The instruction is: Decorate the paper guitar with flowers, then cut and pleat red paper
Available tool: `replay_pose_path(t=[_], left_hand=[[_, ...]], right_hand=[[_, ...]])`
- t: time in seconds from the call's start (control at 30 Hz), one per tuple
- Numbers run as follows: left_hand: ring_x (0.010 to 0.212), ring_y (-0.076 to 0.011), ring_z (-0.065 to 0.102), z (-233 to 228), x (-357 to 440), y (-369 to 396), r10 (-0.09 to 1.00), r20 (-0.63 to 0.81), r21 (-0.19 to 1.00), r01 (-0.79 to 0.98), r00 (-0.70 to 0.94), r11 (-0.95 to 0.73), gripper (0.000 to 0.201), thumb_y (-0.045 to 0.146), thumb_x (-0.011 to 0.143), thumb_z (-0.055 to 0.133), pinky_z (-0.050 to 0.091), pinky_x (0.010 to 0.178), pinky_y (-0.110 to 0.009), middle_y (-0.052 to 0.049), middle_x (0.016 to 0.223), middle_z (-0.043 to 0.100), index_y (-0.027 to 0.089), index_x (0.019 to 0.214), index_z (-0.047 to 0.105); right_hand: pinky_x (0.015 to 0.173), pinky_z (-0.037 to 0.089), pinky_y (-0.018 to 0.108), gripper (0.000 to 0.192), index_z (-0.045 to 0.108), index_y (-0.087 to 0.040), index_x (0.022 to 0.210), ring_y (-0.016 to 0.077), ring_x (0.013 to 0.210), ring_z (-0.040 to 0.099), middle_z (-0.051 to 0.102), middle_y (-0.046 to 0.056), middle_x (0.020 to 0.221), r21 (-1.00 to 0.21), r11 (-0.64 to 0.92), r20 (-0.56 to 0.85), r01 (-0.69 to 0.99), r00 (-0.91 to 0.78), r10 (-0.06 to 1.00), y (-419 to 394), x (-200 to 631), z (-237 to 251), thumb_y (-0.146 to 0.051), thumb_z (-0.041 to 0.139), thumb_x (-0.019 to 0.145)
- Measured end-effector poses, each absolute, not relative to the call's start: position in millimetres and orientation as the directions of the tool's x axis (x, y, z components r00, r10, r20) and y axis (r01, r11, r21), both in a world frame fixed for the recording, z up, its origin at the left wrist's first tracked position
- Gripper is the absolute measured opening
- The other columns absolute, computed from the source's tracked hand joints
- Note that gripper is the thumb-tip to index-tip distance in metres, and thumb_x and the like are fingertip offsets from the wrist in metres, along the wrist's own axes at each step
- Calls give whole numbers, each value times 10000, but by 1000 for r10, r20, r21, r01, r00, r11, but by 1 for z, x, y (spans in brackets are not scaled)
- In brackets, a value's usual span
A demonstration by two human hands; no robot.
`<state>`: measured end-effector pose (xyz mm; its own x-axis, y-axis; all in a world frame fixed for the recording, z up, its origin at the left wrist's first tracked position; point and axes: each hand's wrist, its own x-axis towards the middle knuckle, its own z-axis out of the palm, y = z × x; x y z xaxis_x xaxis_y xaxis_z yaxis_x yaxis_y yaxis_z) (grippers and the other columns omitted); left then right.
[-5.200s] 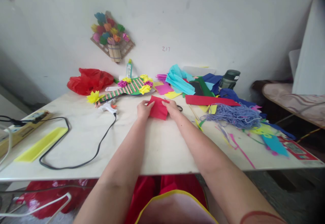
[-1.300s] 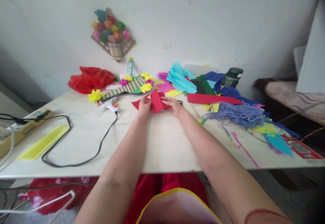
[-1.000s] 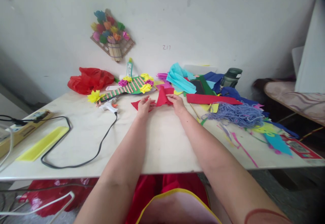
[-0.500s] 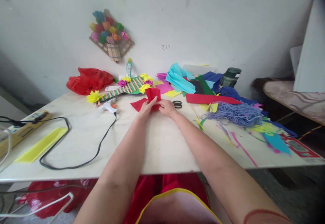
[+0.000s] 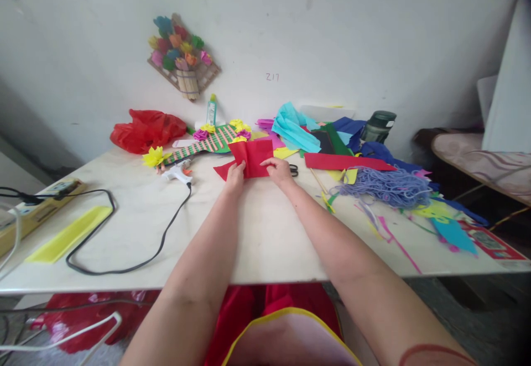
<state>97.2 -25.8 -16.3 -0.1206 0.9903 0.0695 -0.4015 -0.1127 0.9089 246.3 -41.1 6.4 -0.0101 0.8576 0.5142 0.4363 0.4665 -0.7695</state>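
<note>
A red crepe paper sheet (image 5: 256,156) stands raised over the middle of the table, a fold line running down it. My left hand (image 5: 235,178) is closed on its lower left part, thumb on the near face. With bent fingers, my right hand (image 5: 279,171) grips the sheet near its right edge. Another red piece (image 5: 222,171) sticks out to the left, beside my left hand; whether it is joined to the sheet I cannot tell. Black scissors (image 5: 294,170) lie just right of my right hand, partly hidden by it.
A white glue gun (image 5: 178,172) with a black cord lies to the left, before a flower-trimmed green striped piece (image 5: 207,145). Purple-blue yarn (image 5: 381,185), a red strip (image 5: 348,161) and a dark bottle (image 5: 377,126) are at right. A power strip (image 5: 41,211) sits far left.
The red paper has opened out from a narrow folded shape to a wider sheet. My right hand has moved slightly right, away from my left hand.
</note>
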Motion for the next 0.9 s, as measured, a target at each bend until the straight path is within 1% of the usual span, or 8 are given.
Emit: replay_pose_path(t=[0.1, 0.23, 0.37, 0.43, 0.53, 0.63, 0.73, 0.9], left_hand=[[728, -192, 625, -9, 99, -30, 992, 39, 886, -455, -119, -89, 212, 285, 670, 637, 486, 611, -291, -23, 720, 640, 169, 834, 569], [776, -202, 633, -6, 100, -33, 994, 69, 859, -501, -89, -105, 202, 230, 663, 645, 509, 684, -330, -38, 749, 651, 153, 832, 564], [807, -203, 639, -5, 102, -35, 993, 81, 841, -529, -81, -112, 214, 186, 661, 656, 520, 730, -336, -56, 786, 668, 140, 850, 566], [841, -212, 640, -2, 103, -38, 995, 99, 825, -558, -13, -90, 237, 222, 677, 664, 522, 754, -343, -75, 830, 677, 133, 880, 581], [907, -226, 634, 3, 106, -45, 982, 151, 800, -597, 113, -54, 337, 342, 708, 665, 517, 805, -355, -108, 943, 675, 125, 959, 606], [914, -234, 636, 6, 107, -51, 972, 158, 830, -557, 175, -34, 403, 325, 664, 719, 508, 839, -366, -124, 972, 673, 116, 993, 618], [861, -230, 649, 6, 106, -53, 977, 118, 869, -494, 176, -16, 359, 247, 626, 748, 510, 836, -367, -126, 915, 685, 98, 933, 636], [829, -232, 655, 5, 105, -50, 994, 59, 878, -479, 90, -9, 209, 190, 666, 694, 520, 811, -373, -120, 807, 692, 88, 841, 640]], right_hand=[[792, 440, 298, 292, 649, -222, 625, 164, 757, 568, 650, -19, 712, -867, 380, 431, 322, 102, 897, -36, 250, 6, -104, 386, 578], [778, 438, 298, 254, 588, -216, 610, 165, 750, 548, 617, -22, 685, -910, 321, 373, 263, 181, 910, -31, 253, 4, -131, 366, 519], [786, 426, 303, 241, 550, -214, 614, 168, 764, 538, 598, -16, 701, -903, 328, 377, 277, 143, 915, -33, 251, 4, -134, 355, 498], [801, 420, 311, 246, 547, -213, 623, 172, 775, 534, 597, -11, 714, -888, 357, 401, 291, 106, 910, -35, 250, 5, -133, 354, 492], [830, 409, 324, 263, 550, -214, 645, 178, 810, 532, 597, -7, 742, -874, 378, 417, 305, 73, 906, -35, 248, 4, -138, 352, 489], [847, 405, 333, 271, 547, -216, 658, 181, 831, 528, 598, -9, 759, -870, 389, 425, 302, 63, 903, -34, 248, 2, -137, 353, 487], [858, 402, 337, 273, 550, -218, 653, 180, 830, 529, 600, -12, 753, -870, 402, 433, 284, 52, 900, -33, 248, 1, -121, 356, 487], [874, 400, 341, 300, 571, -212, 666, 179, 853, 539, 606, -10, 774, -888, 371, 401, 273, 64, 914, -34, 248, 1, -85, 358, 498]])
